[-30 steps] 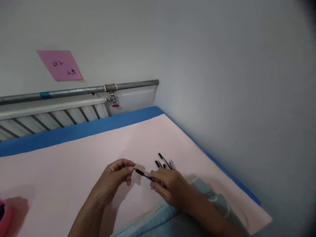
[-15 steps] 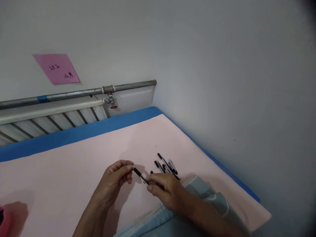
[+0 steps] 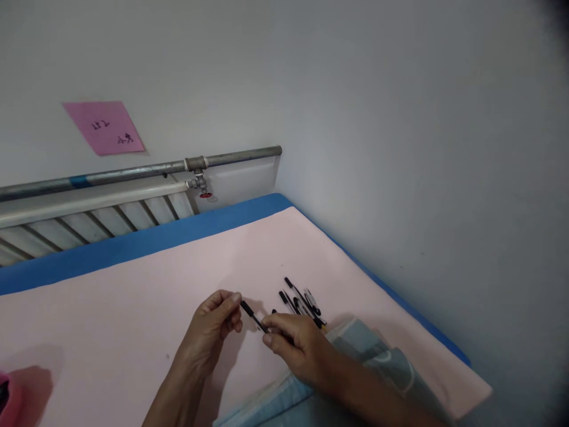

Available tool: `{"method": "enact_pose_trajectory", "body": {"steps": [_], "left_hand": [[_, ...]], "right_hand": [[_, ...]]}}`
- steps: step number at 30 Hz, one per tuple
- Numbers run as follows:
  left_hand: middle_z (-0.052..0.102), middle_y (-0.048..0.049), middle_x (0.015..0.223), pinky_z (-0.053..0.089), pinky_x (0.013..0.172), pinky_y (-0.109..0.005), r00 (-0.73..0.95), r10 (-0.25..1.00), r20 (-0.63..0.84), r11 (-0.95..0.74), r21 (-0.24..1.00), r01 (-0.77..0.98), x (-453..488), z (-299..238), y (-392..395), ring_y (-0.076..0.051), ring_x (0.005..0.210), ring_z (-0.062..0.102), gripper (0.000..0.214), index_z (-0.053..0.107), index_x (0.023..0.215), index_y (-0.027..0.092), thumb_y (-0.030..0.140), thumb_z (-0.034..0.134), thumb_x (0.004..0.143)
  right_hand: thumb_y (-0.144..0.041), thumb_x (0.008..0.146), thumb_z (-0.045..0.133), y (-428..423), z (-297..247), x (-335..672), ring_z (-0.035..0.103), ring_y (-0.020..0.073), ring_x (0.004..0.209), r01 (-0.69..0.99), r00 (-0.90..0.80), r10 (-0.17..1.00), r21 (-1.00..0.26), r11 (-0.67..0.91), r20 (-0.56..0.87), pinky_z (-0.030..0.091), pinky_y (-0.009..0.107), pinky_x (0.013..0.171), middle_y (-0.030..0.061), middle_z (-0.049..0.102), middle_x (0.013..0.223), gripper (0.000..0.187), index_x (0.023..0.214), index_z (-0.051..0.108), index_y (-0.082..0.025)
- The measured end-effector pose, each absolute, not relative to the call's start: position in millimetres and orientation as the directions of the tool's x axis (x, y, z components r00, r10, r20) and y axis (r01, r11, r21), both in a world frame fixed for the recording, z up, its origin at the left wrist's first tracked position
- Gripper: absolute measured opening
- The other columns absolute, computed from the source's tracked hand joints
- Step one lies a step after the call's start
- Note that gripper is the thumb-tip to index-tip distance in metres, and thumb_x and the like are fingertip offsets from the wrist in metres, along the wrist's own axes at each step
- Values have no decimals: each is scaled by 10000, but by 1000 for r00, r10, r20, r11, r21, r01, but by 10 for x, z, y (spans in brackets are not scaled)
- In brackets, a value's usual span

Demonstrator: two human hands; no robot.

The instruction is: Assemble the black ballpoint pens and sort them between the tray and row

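Between my two hands is a slim pen (image 3: 253,315) with a black grip section and a clear-looking barrel, slanting down to the right. My left hand (image 3: 217,320) pinches its upper end between thumb and forefinger, hiding the tip. My right hand (image 3: 297,344) is closed around the lower part of the barrel, which the fingers mostly cover. Several more black and clear pens and pen parts (image 3: 306,305) lie in a loose group just beyond my right hand, partly hidden by it.
A pink sheet (image 3: 133,332) covers the blue-edged table (image 3: 213,222), which meets the wall at the right. A pink container (image 3: 9,400) stands at the left edge. Behind the table are a radiator (image 3: 93,225), a pipe (image 3: 244,155) and a red-handled valve (image 3: 205,195).
My left fingers have shifted slightly up over the end of the pen, covering its tip. My right hand keeps its hold, and the view has tilted a little.
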State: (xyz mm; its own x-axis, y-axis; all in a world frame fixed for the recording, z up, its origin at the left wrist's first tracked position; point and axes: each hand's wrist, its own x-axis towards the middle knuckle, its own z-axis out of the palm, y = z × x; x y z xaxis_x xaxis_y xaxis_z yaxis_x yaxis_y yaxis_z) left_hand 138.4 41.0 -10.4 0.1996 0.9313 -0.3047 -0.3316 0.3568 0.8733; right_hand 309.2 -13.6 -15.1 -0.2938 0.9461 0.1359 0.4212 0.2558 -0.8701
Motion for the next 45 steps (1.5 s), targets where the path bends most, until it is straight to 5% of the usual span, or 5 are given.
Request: {"method": "enact_pose_trajectory", "body": {"steps": [14, 25, 30, 36, 45], "left_hand": [[530, 18, 505, 374, 490, -208, 201, 931, -305, 352, 897, -269, 1411, -112, 389, -74, 463, 461, 222, 570, 598, 139, 324, 680, 650], [579, -8, 587, 403, 531, -228, 277, 922, -270, 352, 881, -315, 1401, -92, 408, -98, 529, 519, 232, 647, 824, 131, 331, 629, 709], [538, 19, 505, 383, 483, -213, 220, 922, -318, 375, 876, -305, 1426, -115, 397, -78, 460, 479, 224, 580, 617, 142, 343, 653, 684], [642, -51, 747, 423, 514, -230, 185, 918, -350, 392, 869, -301, 1440, -86, 400, -94, 555, 535, 274, 655, 773, 117, 349, 691, 632], [616, -14, 627, 398, 516, -196, 195, 932, -305, 353, 885, -303, 1405, -89, 410, -64, 501, 500, 178, 652, 640, 118, 278, 720, 604]], "right_hand": [[-216, 828, 459, -134, -131, 3090, 473, 110, 633, 487, -298, 938, -817, 310, 178, 328, 207, 581, -18, 503, 660, 122, 861, 568, -171], [-205, 844, 395, -113, -96, 3076, 481, 89, 575, 300, -345, 938, -950, 86, -24, 350, 190, 564, -24, 516, 588, 226, 652, 507, -160], [-208, 836, 415, -115, -88, 3063, 474, 87, 560, 362, -325, 945, -927, 101, -24, 337, 189, 540, -30, 509, 583, 204, 664, 515, -160], [-201, 834, 418, -126, -103, 3061, 476, 86, 561, 370, -332, 943, -918, 143, 13, 335, 184, 535, -31, 510, 590, 183, 699, 534, -157], [-223, 839, 408, -130, -132, 3054, 479, 86, 561, 320, -345, 938, -942, 103, -15, 342, 194, 552, -28, 521, 588, 209, 680, 528, -161]]}}
